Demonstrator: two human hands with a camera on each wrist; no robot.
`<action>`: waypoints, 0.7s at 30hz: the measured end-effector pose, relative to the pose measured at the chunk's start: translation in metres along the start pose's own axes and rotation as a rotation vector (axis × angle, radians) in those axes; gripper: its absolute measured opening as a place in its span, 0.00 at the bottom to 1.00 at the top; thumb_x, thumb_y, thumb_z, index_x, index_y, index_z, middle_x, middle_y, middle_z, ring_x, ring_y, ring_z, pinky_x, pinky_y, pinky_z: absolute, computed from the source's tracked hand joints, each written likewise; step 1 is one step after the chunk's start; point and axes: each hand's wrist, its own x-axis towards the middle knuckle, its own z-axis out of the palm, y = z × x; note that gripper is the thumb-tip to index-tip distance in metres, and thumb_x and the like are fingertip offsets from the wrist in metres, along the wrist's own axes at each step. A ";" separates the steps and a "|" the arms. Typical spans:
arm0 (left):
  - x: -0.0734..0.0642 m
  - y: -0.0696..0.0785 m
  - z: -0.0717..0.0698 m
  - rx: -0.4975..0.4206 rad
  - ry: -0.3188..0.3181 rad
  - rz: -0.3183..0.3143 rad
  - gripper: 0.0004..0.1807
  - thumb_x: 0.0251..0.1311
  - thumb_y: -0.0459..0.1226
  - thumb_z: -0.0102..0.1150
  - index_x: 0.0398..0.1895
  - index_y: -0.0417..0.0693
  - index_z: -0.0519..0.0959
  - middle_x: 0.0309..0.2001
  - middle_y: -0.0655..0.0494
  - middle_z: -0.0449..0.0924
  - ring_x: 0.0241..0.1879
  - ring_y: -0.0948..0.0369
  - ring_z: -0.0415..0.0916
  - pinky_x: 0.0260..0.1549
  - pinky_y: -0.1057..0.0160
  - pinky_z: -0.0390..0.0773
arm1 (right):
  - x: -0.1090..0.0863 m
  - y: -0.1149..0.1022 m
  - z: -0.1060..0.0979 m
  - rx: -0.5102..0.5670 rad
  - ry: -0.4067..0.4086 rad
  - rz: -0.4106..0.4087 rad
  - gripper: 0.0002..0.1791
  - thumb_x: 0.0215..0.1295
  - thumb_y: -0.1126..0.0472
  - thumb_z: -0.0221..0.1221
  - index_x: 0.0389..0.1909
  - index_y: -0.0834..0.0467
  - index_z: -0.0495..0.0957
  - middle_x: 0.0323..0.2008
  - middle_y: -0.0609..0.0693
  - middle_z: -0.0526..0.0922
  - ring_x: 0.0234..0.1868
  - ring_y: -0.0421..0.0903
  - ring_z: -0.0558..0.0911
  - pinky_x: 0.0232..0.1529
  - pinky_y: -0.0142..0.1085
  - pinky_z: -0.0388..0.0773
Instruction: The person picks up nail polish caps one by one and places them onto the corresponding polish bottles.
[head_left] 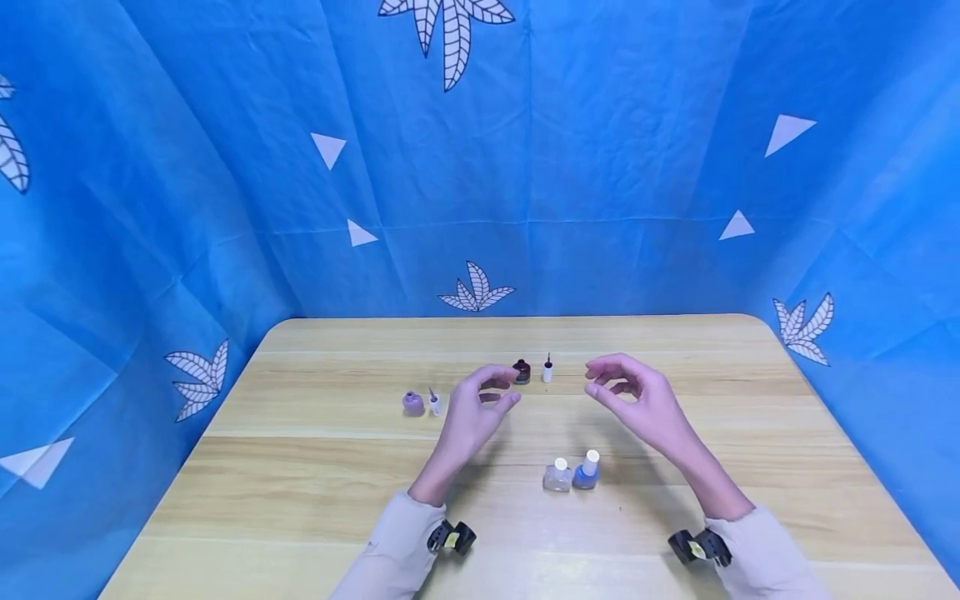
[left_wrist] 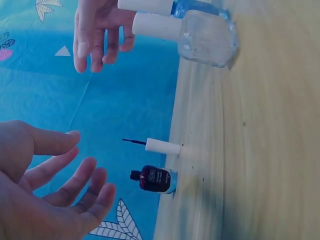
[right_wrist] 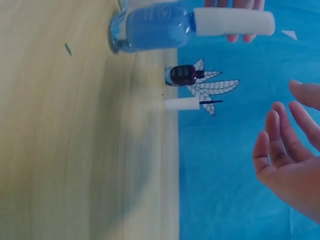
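My left hand hovers over the table with loosely bent fingers and nothing in them. Nearest to it is a dark red nail polish bottle, uncapped, beside its white cap standing with the brush upward. My right hand is also raised and holds nothing, thumb apart from the fingers. Between the forearms stand two capped bottles, a clear nail polish and a blue nail polish. Left of my left hand sit an uncapped purple nail polish bottle and its white cap, brush up.
The wooden table has rounded far corners. A blue curtain with white leaves and triangles hangs behind it and along both sides. A small green speck lies on the tabletop in the right wrist view.
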 end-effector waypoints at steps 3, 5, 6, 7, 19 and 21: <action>0.007 -0.002 0.006 -0.069 0.050 -0.003 0.17 0.60 0.23 0.67 0.52 0.37 0.82 0.52 0.40 0.84 0.53 0.41 0.81 0.55 0.48 0.84 | 0.005 0.006 0.003 -0.002 0.015 0.012 0.16 0.68 0.62 0.68 0.55 0.59 0.81 0.46 0.56 0.86 0.45 0.46 0.84 0.45 0.33 0.84; 0.010 -0.004 0.010 -0.120 0.088 -0.013 0.17 0.59 0.22 0.67 0.52 0.36 0.82 0.52 0.38 0.83 0.53 0.38 0.80 0.56 0.47 0.83 | 0.008 0.010 0.005 0.000 0.014 0.027 0.17 0.68 0.62 0.68 0.55 0.60 0.80 0.47 0.58 0.86 0.45 0.47 0.83 0.44 0.33 0.84; 0.012 -0.005 0.012 -0.134 0.113 -0.023 0.18 0.58 0.22 0.68 0.52 0.37 0.83 0.52 0.37 0.83 0.53 0.38 0.80 0.56 0.46 0.83 | 0.009 0.012 0.006 -0.002 0.010 0.036 0.18 0.67 0.62 0.68 0.55 0.60 0.80 0.47 0.57 0.86 0.45 0.48 0.83 0.44 0.33 0.84; 0.013 -0.007 0.015 -0.142 0.135 -0.031 0.18 0.58 0.22 0.68 0.52 0.37 0.83 0.52 0.38 0.83 0.53 0.38 0.80 0.56 0.46 0.83 | 0.009 0.014 0.007 -0.001 0.007 0.044 0.18 0.67 0.61 0.69 0.56 0.60 0.80 0.47 0.57 0.86 0.45 0.49 0.83 0.44 0.34 0.85; 0.030 -0.021 0.028 -0.099 0.211 -0.126 0.22 0.54 0.22 0.70 0.54 0.38 0.82 0.56 0.40 0.80 0.57 0.38 0.77 0.60 0.42 0.79 | 0.027 0.034 0.024 0.028 0.011 0.132 0.21 0.66 0.65 0.68 0.59 0.61 0.77 0.51 0.60 0.83 0.47 0.52 0.83 0.47 0.36 0.85; 0.031 -0.026 0.029 -0.096 0.219 -0.161 0.23 0.54 0.22 0.70 0.55 0.40 0.82 0.57 0.43 0.79 0.58 0.40 0.77 0.61 0.45 0.79 | 0.030 0.037 0.026 0.029 0.011 0.145 0.22 0.66 0.65 0.68 0.59 0.62 0.77 0.52 0.62 0.83 0.48 0.53 0.83 0.47 0.37 0.85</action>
